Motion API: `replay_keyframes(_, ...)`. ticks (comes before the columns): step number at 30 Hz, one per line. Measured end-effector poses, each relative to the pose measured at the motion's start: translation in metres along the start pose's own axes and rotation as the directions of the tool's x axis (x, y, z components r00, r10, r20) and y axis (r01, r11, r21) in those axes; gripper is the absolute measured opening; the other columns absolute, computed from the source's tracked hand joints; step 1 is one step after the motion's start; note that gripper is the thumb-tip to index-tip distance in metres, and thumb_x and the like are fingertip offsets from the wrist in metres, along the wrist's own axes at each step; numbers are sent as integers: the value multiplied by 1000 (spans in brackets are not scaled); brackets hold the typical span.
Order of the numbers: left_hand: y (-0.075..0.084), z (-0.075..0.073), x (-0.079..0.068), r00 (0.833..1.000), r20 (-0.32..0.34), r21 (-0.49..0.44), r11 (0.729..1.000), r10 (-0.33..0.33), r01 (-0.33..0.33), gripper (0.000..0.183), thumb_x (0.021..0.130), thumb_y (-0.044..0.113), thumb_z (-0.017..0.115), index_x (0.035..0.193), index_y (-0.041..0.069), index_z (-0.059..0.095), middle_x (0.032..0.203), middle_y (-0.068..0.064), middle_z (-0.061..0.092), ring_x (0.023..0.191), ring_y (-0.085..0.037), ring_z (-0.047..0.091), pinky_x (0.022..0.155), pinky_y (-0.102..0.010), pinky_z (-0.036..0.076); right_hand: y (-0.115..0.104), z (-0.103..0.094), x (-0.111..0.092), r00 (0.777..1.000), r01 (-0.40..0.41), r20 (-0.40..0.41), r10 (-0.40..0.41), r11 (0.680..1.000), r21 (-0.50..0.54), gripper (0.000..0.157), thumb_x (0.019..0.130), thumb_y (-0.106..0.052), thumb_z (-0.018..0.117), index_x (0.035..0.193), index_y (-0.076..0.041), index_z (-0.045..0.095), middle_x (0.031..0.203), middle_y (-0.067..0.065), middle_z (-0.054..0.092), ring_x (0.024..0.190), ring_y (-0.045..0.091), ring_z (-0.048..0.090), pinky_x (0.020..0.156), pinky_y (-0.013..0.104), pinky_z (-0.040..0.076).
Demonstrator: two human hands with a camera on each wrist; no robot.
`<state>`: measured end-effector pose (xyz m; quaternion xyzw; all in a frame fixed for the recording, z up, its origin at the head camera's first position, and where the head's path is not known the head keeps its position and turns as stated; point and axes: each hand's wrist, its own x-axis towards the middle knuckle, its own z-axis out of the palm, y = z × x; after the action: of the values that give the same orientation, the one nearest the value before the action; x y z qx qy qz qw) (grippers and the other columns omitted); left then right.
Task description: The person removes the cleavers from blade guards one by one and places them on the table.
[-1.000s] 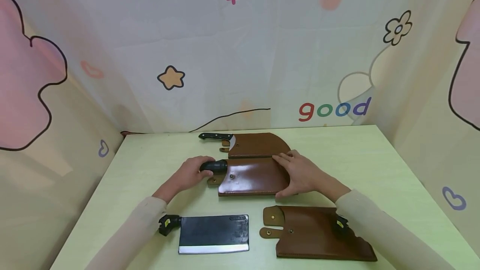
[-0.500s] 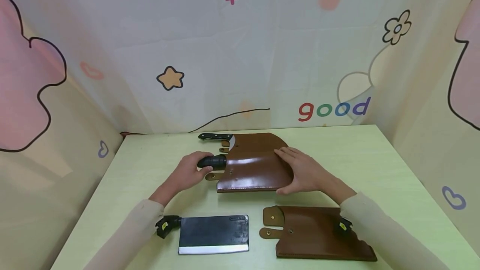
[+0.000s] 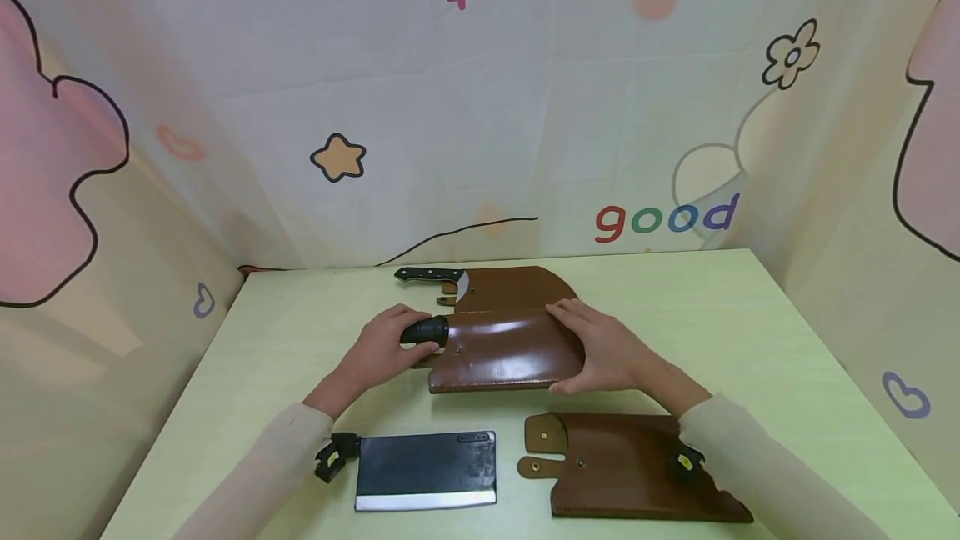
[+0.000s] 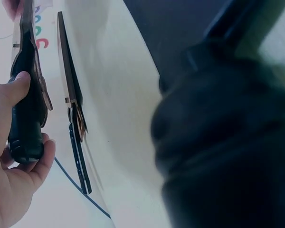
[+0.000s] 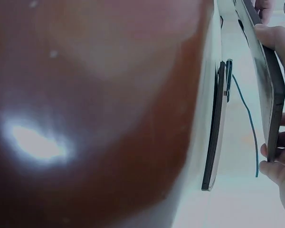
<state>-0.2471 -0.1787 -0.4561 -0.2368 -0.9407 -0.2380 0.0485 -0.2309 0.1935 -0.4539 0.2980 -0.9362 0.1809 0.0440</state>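
Observation:
My left hand (image 3: pixel 384 347) grips the black handle (image 3: pixel 427 330) of a knife whose blade is hidden inside a brown leather sheath (image 3: pixel 506 350). At the sheath's right end, my right hand (image 3: pixel 611 348) holds it with fingers on the far edge and thumb at the near edge. Both wrist views show this sheathed knife raised off the table, the left one with the thumb along the black handle (image 4: pixel 26 128). Behind it lies a second brown sheath (image 3: pixel 517 286) with a black riveted knife handle (image 3: pixel 429 273) sticking out on the left.
A bare cleaver (image 3: pixel 426 469) lies at the front, its handle partly behind my left sleeve. To its right is a flat brown sheath (image 3: pixel 622 469) with two snap straps, partly covered by my right sleeve. A printed curtain (image 3: pixel 480 107) surrounds the pale table (image 3: pixel 712 307).
Both hands have raised the sheathed knife from the table, tilting it so its far edge overlaps the rear sheath. The bare cleaver and front sheath have stayed in place.

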Motion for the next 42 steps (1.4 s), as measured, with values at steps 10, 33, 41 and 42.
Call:
replay_keyframes(10,3,-1,-1,1000,-11,0,1000,3,-3,42,92,35,78,125,9,71,116,-8,65,102,-25,65,86,-44,55,1,2,-4,1000,-4,12,5,999,-34,114,64,-66,85,154,-7,44,156,19,45,142,43,44,104,58,46)
replay_keyframes(33,-7,-4,-6,1000,-11,19,1000,8,-8,41,90,35,79,123,11,73,112,-6,74,100,-24,66,85,-44,52,12,2,-10,999,35,2,-35,996,-84,116,66,-70,83,155,-7,42,155,18,46,142,43,44,104,58,46)
replay_keyframes(41,-8,-6,-7,999,-32,11,999,33,-32,39,89,33,80,120,9,74,110,-6,75,95,-21,68,82,-42,52,9,-2,-11,1000,19,17,-18,998,-59,114,66,-65,85,154,-7,43,155,18,45,141,43,44,104,58,47)
replay_keyframes(42,-8,-6,-8,999,-34,5,1000,29,-29,40,89,32,80,121,9,74,111,-6,76,96,-22,68,83,-42,52,8,-3,-12,1000,18,18,-17,998,-55,114,66,-64,85,154,-7,43,155,18,45,141,44,44,103,58,47)
